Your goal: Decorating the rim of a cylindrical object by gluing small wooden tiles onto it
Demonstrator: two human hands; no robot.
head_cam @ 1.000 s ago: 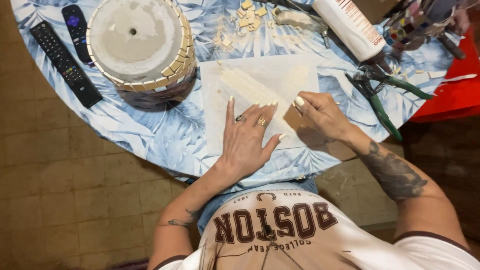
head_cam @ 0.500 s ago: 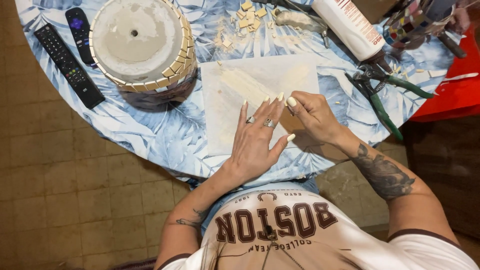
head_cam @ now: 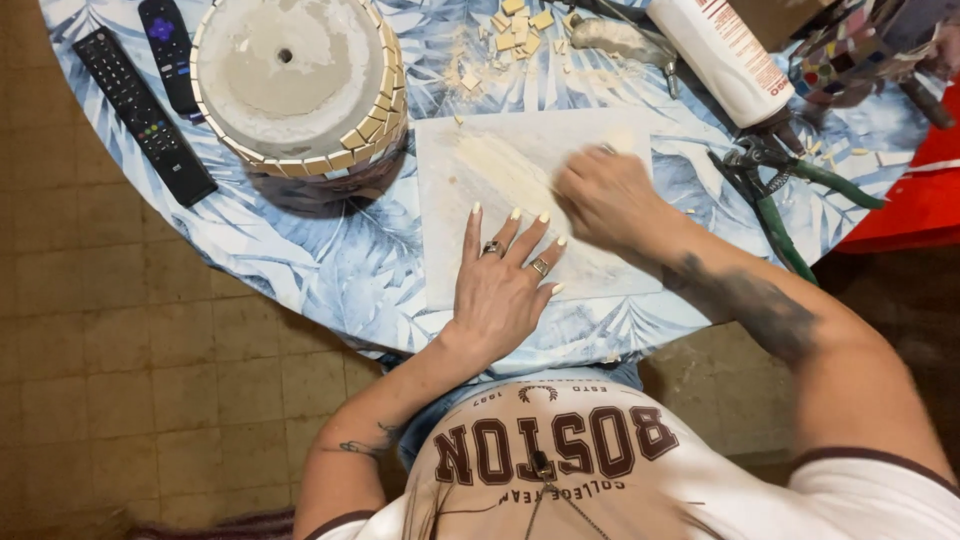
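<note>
Head view: looks straight down on a round tabletop [head_cam: 300, 270] with a blue leaf-print cover; places are told from the white board.
Left hand [head_cam: 500, 285]: lies flat, fingers spread, on the near left part of the white board [head_cam: 470, 260], pressing it down; it grips nothing.
Right hand [head_cam: 605, 195]: blurred, curled into a loose fist on the board's right half; whether it pinches something, I cannot tell.
White board: rectangular, long axis running left to right, its near edge close to the tabletop rim; pale dust streaks its middle.
Nearer hand: the left, toward the body.
Left of board: upturned pot [head_cam: 295, 85] rimmed with small tiles, just beside it; two remotes [head_cam: 140, 110] beyond.
Right of board: green-handled nippers [head_cam: 775, 195], near.
Far side: loose tile bits [head_cam: 515, 30] and a white bottle [head_cam: 725, 60].
</note>
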